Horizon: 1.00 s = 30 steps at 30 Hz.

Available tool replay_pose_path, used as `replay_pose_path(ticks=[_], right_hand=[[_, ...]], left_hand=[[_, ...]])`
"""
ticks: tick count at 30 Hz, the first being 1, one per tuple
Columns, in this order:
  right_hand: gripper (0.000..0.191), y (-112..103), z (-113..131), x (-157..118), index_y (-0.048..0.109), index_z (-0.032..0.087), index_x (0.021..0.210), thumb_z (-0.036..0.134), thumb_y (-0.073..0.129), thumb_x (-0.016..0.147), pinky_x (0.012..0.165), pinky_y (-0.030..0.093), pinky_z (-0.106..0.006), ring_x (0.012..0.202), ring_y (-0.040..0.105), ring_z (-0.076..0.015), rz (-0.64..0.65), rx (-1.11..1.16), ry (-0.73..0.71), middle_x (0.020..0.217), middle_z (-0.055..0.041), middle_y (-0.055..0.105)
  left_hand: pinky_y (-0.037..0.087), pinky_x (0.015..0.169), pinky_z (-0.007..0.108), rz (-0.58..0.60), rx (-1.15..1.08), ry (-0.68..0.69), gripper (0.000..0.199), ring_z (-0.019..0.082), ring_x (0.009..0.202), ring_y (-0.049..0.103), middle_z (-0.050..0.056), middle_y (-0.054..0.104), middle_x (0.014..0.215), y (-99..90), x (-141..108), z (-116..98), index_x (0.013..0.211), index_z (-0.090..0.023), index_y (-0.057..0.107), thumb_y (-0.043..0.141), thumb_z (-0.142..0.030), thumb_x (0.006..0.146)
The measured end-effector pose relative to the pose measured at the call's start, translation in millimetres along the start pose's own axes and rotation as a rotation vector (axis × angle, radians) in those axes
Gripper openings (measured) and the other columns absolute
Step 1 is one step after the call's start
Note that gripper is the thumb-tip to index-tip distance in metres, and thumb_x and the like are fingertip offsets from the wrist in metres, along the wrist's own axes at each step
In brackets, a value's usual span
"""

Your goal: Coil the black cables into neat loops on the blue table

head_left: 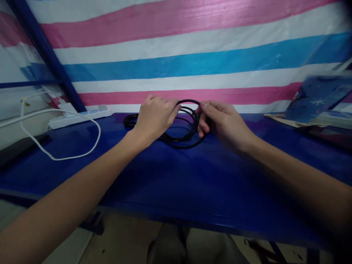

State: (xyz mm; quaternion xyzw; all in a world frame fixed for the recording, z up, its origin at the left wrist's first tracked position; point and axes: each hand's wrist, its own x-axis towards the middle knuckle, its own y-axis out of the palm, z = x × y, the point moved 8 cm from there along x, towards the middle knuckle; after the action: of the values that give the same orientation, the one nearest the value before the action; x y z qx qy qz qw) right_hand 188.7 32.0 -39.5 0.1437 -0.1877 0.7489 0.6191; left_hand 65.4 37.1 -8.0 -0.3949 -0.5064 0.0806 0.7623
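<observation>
A black cable (184, 147) lies in loose loops over the blue desk, with part of it raised between my hands. My left hand (156, 116) is closed on the cable, its back toward me and its thumb against the upper strand. The thumb and forefinger of my right hand (220, 119) pinch that same strand to the right, while the other fingers curl by the loops. More coils of the cable show behind my left wrist. Neither end of the cable can be made out.
On the left, a white power strip (82, 116) and a looping white cord (97, 137) rest on the blue desk (178, 187), near a dark flat object (23, 150). A blue printed packet (316, 99) stands at the right. A striped plastic sheet (176, 66) hangs behind.
</observation>
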Motion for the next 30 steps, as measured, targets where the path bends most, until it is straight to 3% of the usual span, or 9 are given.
replay_pose_path(ticks=[2, 4, 8, 14, 18, 21, 23, 26, 30], right_hand=[[0.019, 11, -2, -3, 0.051, 0.017, 0.086, 0.035, 0.053, 0.091, 0.054, 0.046, -0.024, 0.047, 0.053, -0.0101, 0.103, 0.034, -0.006, 0.049, 0.006, 0.048], [0.02, 19, -6, -7, 0.053, 0.017, 0.092, 0.036, 0.06, 0.087, 0.064, 0.05, -0.026, 0.058, 0.058, -0.0107, 0.186, 0.017, 0.002, 0.059, 0.0039, 0.056], [0.018, 21, -19, -10, 0.058, 0.016, 0.089, 0.034, 0.06, 0.086, 0.07, 0.049, -0.025, 0.075, 0.063, -0.012, 0.228, -0.108, 0.09, 0.077, -0.0016, 0.065], [0.022, 23, -33, -11, 0.059, 0.017, 0.087, 0.038, 0.054, 0.09, 0.075, 0.051, -0.03, 0.088, 0.065, -0.0164, 0.332, -0.196, 0.202, 0.093, -0.0054, 0.067], [0.017, 16, -30, -4, 0.057, 0.016, 0.087, 0.031, 0.05, 0.091, 0.069, 0.051, -0.03, 0.079, 0.064, -0.0162, 0.244, -0.242, 0.159, 0.086, -0.0065, 0.065], [0.013, 17, -27, -3, 0.056, 0.016, 0.088, 0.028, 0.052, 0.089, 0.066, 0.052, -0.029, 0.074, 0.062, -0.0148, 0.227, -0.275, 0.108, 0.084, -0.006, 0.064], [0.01, 19, -26, -5, 0.057, 0.017, 0.092, 0.024, 0.054, 0.086, 0.064, 0.052, -0.029, 0.073, 0.06, -0.0142, 0.227, -0.243, 0.099, 0.085, -0.0049, 0.063], [0.038, 29, -23, -9, 0.055, 0.018, 0.115, 0.018, 0.062, 0.078, 0.069, 0.054, -0.031, 0.081, 0.061, -0.0164, 0.296, -0.229, 0.04, 0.096, -0.0052, 0.063], [0.082, 44, -16, -17, 0.036, 0.02, 0.143, 0.024, 0.073, 0.07, 0.101, 0.045, -0.041, 0.12, 0.053, -0.0255, 0.38, -0.485, -0.201, 0.14, -0.0099, 0.047]], left_hand=[[0.046, 0.074, 0.038, 0.031, 0.036, -0.077, 0.039, 0.028, 0.08, 0.067, 0.014, 0.071, 0.084, 2.3, 1, 9, 0.103, -0.016, 0.069, 0.036, -0.035, 0.095], [0.046, 0.068, 0.035, 0.018, 0.018, -0.137, 0.037, 0.027, 0.077, 0.067, 0.014, 0.071, 0.085, 1.6, 1, 16, 0.107, -0.014, 0.067, 0.038, -0.032, 0.094], [0.045, 0.069, 0.033, -0.005, -0.075, -0.163, 0.037, 0.024, 0.077, 0.065, 0.011, 0.07, 0.082, 4.9, 0, 21, 0.122, -0.015, 0.059, 0.042, -0.024, 0.091], [0.046, 0.071, 0.036, 0.082, -0.146, -0.155, 0.043, 0.024, 0.071, 0.061, 0.007, 0.063, 0.073, 19.4, -3, 16, 0.126, -0.016, 0.055, 0.045, -0.018, 0.085], [0.045, 0.072, 0.036, 0.1, -0.26, -0.227, 0.028, 0.024, 0.071, 0.061, 0.009, 0.062, 0.073, 20.4, -1, 20, 0.101, -0.016, 0.064, 0.042, -0.026, 0.087], [0.043, 0.062, 0.032, 0.278, -0.509, -0.387, 0.033, 0.019, 0.054, 0.056, 0.007, 0.058, 0.057, 33.2, -5, 27, 0.077, -0.017, 0.062, 0.039, -0.037, 0.089], [0.04, 0.052, 0.029, 0.405, -0.76, -0.541, 0.039, 0.016, 0.042, 0.05, 0.004, 0.054, 0.047, 43.5, -13, 29, 0.073, -0.018, 0.059, 0.038, -0.046, 0.089], [0.04, 0.047, 0.025, 0.459, -1.13, -0.723, 0.038, 0.013, 0.041, 0.05, 0.003, 0.057, 0.05, 49.7, -21, 27, 0.079, -0.018, 0.058, 0.041, -0.051, 0.089], [0.044, 0.05, 0.023, 0.463, -1.422, -0.887, 0.036, 0.012, 0.049, 0.054, 0.004, 0.059, 0.059, 52.6, -21, 14, 0.081, -0.014, 0.057, 0.033, -0.037, 0.096]])
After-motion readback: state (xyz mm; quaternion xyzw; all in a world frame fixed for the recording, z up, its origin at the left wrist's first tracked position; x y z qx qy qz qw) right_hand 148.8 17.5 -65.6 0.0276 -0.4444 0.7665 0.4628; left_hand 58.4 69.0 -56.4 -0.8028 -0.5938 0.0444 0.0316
